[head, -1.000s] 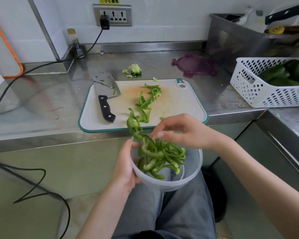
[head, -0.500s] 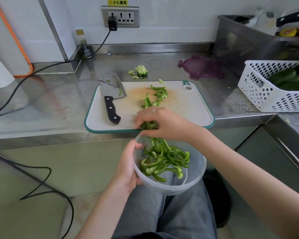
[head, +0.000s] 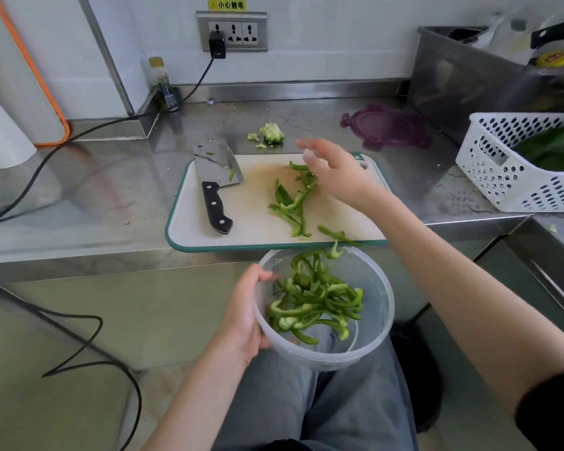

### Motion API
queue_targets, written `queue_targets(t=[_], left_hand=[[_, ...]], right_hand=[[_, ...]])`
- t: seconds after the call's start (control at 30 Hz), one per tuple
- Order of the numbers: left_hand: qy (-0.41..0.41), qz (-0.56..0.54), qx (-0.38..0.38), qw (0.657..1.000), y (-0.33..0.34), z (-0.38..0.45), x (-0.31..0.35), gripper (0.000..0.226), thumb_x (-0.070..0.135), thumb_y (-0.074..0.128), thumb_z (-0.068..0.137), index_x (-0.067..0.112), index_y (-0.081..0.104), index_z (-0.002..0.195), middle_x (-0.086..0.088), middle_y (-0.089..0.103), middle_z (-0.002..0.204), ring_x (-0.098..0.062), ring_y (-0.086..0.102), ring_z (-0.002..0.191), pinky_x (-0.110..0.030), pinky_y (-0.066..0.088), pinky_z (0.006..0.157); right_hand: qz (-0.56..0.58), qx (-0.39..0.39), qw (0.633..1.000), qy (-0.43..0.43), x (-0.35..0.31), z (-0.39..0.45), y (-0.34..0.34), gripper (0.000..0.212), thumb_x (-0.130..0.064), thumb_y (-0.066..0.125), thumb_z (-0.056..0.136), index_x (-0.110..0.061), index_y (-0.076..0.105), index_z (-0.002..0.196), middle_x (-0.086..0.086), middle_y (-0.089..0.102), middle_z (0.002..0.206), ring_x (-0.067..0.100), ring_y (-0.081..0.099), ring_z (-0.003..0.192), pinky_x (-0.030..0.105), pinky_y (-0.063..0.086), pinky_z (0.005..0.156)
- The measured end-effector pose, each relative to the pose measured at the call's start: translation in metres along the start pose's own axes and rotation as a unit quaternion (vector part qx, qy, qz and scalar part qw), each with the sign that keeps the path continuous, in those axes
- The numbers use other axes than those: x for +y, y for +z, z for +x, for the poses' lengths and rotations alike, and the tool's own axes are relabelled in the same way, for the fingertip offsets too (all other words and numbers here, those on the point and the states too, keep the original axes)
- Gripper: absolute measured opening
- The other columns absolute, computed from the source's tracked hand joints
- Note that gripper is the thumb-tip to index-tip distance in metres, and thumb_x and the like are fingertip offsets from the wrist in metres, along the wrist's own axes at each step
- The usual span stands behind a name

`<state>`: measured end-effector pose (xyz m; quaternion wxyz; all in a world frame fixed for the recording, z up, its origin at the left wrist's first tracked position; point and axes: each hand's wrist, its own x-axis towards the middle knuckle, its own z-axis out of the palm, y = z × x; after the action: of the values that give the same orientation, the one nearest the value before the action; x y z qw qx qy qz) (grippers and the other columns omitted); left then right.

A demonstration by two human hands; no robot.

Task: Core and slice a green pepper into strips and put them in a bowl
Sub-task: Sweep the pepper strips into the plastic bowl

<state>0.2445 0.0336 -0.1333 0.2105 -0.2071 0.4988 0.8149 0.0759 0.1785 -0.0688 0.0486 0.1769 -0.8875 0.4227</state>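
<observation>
My left hand (head: 246, 315) grips the rim of a clear plastic bowl (head: 376, 323), held below the counter's front edge. Inside it lies a heap of green pepper strips (head: 313, 304). More pepper strips (head: 292, 203) lie on the white cutting board (head: 258, 222), some at its front edge above the bowl. My right hand (head: 334, 172) hovers over the far strips on the board, fingers spread and relaxed, holding nothing. The pepper core (head: 272, 133) sits on the counter behind the board.
A cleaver (head: 215, 183) with a black handle lies on the board's left side. A white basket (head: 518, 167) with whole green peppers stands at the right. A purple lid (head: 385, 125), a small bottle (head: 165, 84) and a black cable (head: 62, 141) lie on the steel counter.
My right hand has left the bowl's rim and moved up and away over the board's far side. The bowl holds more strips than a second ago.
</observation>
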Motion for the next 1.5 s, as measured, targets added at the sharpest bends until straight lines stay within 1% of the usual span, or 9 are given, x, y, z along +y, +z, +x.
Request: queue_targets(t=[0.1, 0.2, 0.73, 1.0, 1.1, 1.2, 1.3, 1.4, 1.5], left_hand=[[0.003, 0.0, 0.001, 1.0, 0.001, -0.002, 0.002, 0.028, 0.032, 0.042, 0.084, 0.013, 0.057, 0.098, -0.014, 0.067, 0.08, -0.028, 0.066, 0.058, -0.033, 0.05, 0.046], [0.002, -0.007, 0.01, 1.0, 0.002, -0.003, 0.001, 0.026, 0.032, 0.042, 0.085, 0.014, 0.058, 0.096, -0.014, 0.066, 0.079, -0.026, 0.065, 0.053, -0.031, 0.049, 0.044], [0.014, 0.004, -0.01, 1.0, -0.001, 0.0, 0.002, 0.028, 0.033, 0.041, 0.084, 0.015, 0.063, 0.084, -0.013, 0.069, 0.073, -0.028, 0.066, 0.058, -0.036, 0.051, 0.047], [0.025, -0.002, -0.003, 1.0, -0.002, 0.003, 0.001, 0.035, 0.033, 0.043, 0.081, 0.011, 0.058, 0.103, -0.016, 0.072, 0.078, -0.032, 0.068, 0.065, -0.04, 0.052, 0.054], [0.024, 0.005, 0.004, 1.0, -0.001, 0.001, 0.001, 0.029, 0.032, 0.042, 0.083, 0.013, 0.056, 0.1, -0.015, 0.07, 0.073, -0.03, 0.066, 0.059, -0.037, 0.052, 0.05], [0.024, 0.011, 0.005, 1.0, -0.001, 0.001, 0.0, 0.028, 0.032, 0.042, 0.083, 0.014, 0.057, 0.098, -0.015, 0.069, 0.076, -0.029, 0.065, 0.059, -0.039, 0.052, 0.051], [0.024, 0.013, 0.008, 1.0, -0.002, 0.002, -0.001, 0.03, 0.033, 0.043, 0.082, 0.014, 0.057, 0.101, -0.014, 0.069, 0.075, -0.03, 0.066, 0.061, -0.04, 0.053, 0.054], [0.025, 0.01, 0.008, 1.0, -0.003, 0.004, -0.002, 0.029, 0.032, 0.042, 0.083, 0.015, 0.058, 0.098, -0.012, 0.07, 0.07, -0.027, 0.066, 0.057, -0.037, 0.052, 0.051], [0.027, 0.006, 0.009, 1.0, -0.003, 0.006, -0.004, 0.026, 0.032, 0.041, 0.084, 0.015, 0.059, 0.092, -0.01, 0.07, 0.067, -0.026, 0.065, 0.056, -0.035, 0.051, 0.048]], right_hand=[[-0.154, -0.099, 0.983, 0.004, 0.02, 0.034, 0.016, 0.046, -0.043, 0.035, 0.099, -0.03, 0.037, 0.143, 0.001, 0.027, 0.154, 0.02, 0.024, 0.142, 0.035, 0.019, 0.115], [-0.21, -0.145, 0.967, 0.003, 0.021, 0.039, 0.023, 0.044, -0.047, 0.031, 0.099, -0.03, 0.042, 0.139, -0.001, 0.041, 0.147, 0.021, 0.034, 0.136, 0.037, 0.022, 0.113], [-0.055, -0.228, 0.964, -0.123, -0.005, -0.062, 0.004, 0.04, -0.016, 0.066, 0.087, -0.021, 0.057, 0.125, -0.012, 0.058, 0.122, -0.002, 0.053, 0.107, 0.005, 0.036, 0.094], [0.058, -0.29, 0.949, -0.11, -0.013, -0.104, -0.017, 0.02, -0.016, 0.064, 0.087, -0.012, 0.07, 0.105, -0.003, 0.07, 0.108, 0.005, 0.062, 0.105, 0.018, 0.045, 0.092], [0.134, -0.156, 0.975, -0.08, -0.011, -0.082, -0.019, 0.021, -0.016, 0.052, 0.093, -0.009, 0.07, 0.102, -0.001, 0.071, 0.102, 0.01, 0.064, 0.098, 0.024, 0.049, 0.088], [-0.036, -0.063, 0.996, -0.046, 0.002, -0.046, -0.012, 0.03, -0.023, 0.042, 0.1, -0.016, 0.059, 0.124, -0.002, 0.061, 0.125, 0.011, 0.054, 0.116, 0.026, 0.036, 0.105], [-0.191, -0.184, 0.964, -0.01, 0.021, -0.032, -0.007, 0.045, -0.035, 0.029, 0.103, -0.022, 0.035, 0.145, -0.005, 0.032, 0.152, 0.013, 0.024, 0.142, 0.025, 0.015, 0.112], [-0.151, -0.24, 0.958, -0.035, 0.022, -0.055, -0.013, 0.045, -0.034, 0.024, 0.103, -0.025, 0.031, 0.146, -0.012, 0.024, 0.154, 0.002, 0.013, 0.143, 0.021, 0.003, 0.115], [-0.092, -0.26, 0.959, -0.063, 0.015, -0.092, -0.021, 0.043, -0.034, 0.029, 0.101, -0.026, 0.039, 0.142, -0.015, 0.03, 0.15, -0.003, 0.018, 0.14, 0.02, 0.009, 0.117]])
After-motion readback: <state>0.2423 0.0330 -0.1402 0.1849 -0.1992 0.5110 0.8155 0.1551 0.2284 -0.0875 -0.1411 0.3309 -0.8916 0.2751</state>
